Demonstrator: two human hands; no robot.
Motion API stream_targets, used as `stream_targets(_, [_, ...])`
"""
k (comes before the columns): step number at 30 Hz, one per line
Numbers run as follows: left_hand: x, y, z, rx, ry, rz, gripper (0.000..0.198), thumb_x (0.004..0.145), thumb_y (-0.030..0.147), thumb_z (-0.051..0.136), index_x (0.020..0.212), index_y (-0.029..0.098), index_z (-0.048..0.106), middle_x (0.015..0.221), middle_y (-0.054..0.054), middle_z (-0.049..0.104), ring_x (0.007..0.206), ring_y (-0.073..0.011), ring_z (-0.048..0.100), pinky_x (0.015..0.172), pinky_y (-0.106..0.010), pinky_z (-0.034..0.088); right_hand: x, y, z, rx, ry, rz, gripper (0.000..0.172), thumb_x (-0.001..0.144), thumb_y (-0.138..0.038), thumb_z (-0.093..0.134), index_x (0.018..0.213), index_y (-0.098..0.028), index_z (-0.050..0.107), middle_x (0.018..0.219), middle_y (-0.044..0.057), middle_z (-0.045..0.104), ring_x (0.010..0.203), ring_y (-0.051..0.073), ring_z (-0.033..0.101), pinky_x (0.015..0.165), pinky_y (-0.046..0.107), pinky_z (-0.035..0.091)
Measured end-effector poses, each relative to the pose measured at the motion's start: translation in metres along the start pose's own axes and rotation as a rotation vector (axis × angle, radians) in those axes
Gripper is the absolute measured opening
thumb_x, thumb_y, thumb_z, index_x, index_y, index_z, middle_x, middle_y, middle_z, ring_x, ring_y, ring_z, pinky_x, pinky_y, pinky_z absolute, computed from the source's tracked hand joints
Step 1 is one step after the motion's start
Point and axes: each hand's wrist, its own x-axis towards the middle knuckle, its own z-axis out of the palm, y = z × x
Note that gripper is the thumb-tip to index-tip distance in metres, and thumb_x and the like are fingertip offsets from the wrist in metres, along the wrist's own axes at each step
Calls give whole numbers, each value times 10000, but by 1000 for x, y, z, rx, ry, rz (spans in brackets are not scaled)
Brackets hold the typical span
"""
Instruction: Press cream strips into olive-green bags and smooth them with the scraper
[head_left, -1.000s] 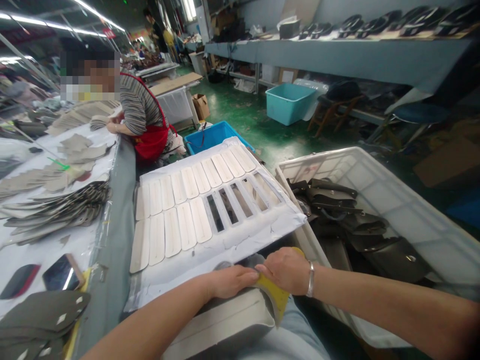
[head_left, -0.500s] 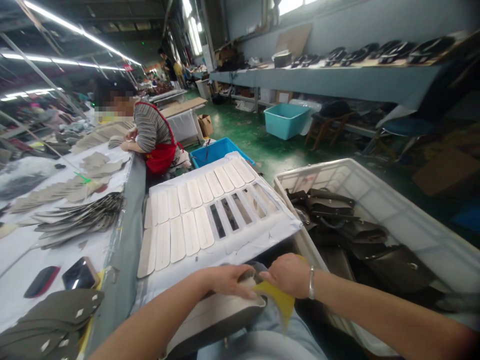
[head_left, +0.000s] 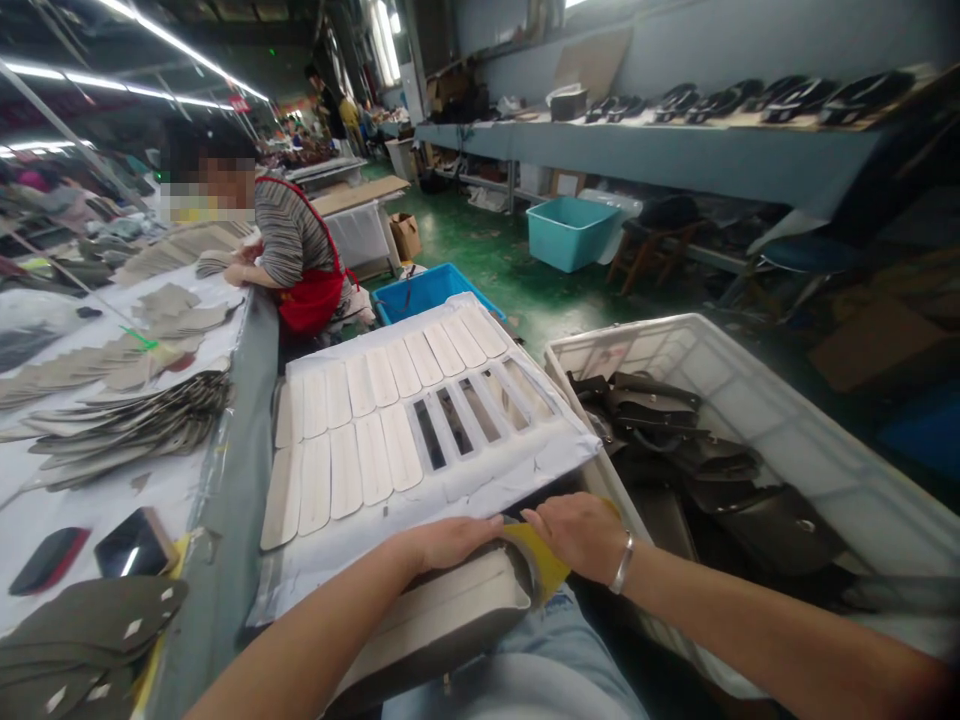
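Observation:
On my lap lies an olive-grey leather bag piece (head_left: 450,615) with a cream lining or gusset facing up. My left hand (head_left: 454,542) grips its far edge, fingers together and the fingertips partly hidden. My right hand (head_left: 583,535), with a silver bracelet at the wrist, is closed on a thin yellow sheet (head_left: 551,572) that bends against the bag piece's right end. Just beyond my hands, a white-covered board (head_left: 480,490) carries two rows of cream rounded strips (head_left: 322,480). Several slots at the board's right show dark gaps.
Right of me stands a white plastic crate (head_left: 705,335) holding olive-grey bags (head_left: 780,525). The table (head_left: 172,500) on my left bears stacked leather pieces (head_left: 142,425), a phone (head_left: 135,545) and a dark brush-like object (head_left: 49,560). Ahead, a co-worker (head_left: 300,240) sits near a blue bin (head_left: 435,292).
My left hand has flattened over the bag piece's top edge, and the piece shows more of its cream side. The yellow sheet has shifted up and left against it. The view has moved slightly.

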Motion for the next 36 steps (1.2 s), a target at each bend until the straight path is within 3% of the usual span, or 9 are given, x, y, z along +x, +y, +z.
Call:
stream_targets(9, [16, -10, -1, 34, -15, 6, 591, 826, 657, 290, 995, 221, 652, 1023, 1, 647, 951, -206, 540, 888, -282, 369, -16, 0, 3, -34, 72, 28, 414, 922, -323, 345, 629, -181, 601, 571, 25, 598, 540, 148, 544, 555, 302, 244])
stream_targets(19, [11, -9, 5, 126, -33, 87, 519, 869, 584, 273, 988, 224, 627, 981, -9, 636, 914, -194, 549, 849, -273, 389, -20, -18, -12, -36, -227, 126, 497, 940, -352, 233, 707, -172, 634, 650, 93, 653, 591, 213, 613, 508, 299, 312])
stream_targets(26, [7, -7, 11, 100, -25, 55, 522, 869, 583, 287, 1068, 231, 617, 1046, -1, 635, 945, -196, 551, 878, -282, 379, -25, -28, -14, 34, -261, 198, 517, 933, -360, 220, 738, -153, 651, 699, 130, 667, 648, 259, 628, 525, 315, 369])
stream_targets(28, [5, -6, 9, 88, -17, 54, 524, 872, 577, 292, 1113, 233, 604, 1099, -4, 624, 993, -202, 542, 922, -293, 359, -25, -14, -13, 162, -226, 207, 505, 916, -393, 270, 646, -156, 626, 634, 125, 643, 596, 237, 599, 531, 313, 362])
stream_targets(31, [0, -6, 1, 49, -43, 95, 480, 876, 538, 343, 1212, 259, 542, 1244, 5, 551, 1123, -205, 483, 1008, -306, 290, -21, 17, -15, 802, -123, 279, 512, 834, -522, 403, 453, -188, 476, 405, 34, 460, 395, 141, 426, 450, 274, 294])
stream_targets(33, [-4, -9, -4, 29, -70, 103, 461, 855, 483, 439, 1264, 275, 490, 1304, 8, 501, 1177, -208, 443, 1032, -314, 262, -12, 30, -20, 1217, -38, 322, 546, 809, -621, 337, 444, -215, 366, 364, -36, 293, 330, 96, 270, 387, 250, 232])
stream_targets(36, [-7, -14, -6, 24, -66, 81, 489, 817, 394, 528, 1287, 274, 462, 1299, 2, 505, 1166, -218, 451, 1026, -333, 271, 10, 18, -23, 1440, 91, 317, 533, 810, -664, 113, 523, -231, 237, 426, -74, 165, 332, 88, 164, 348, 229, 210])
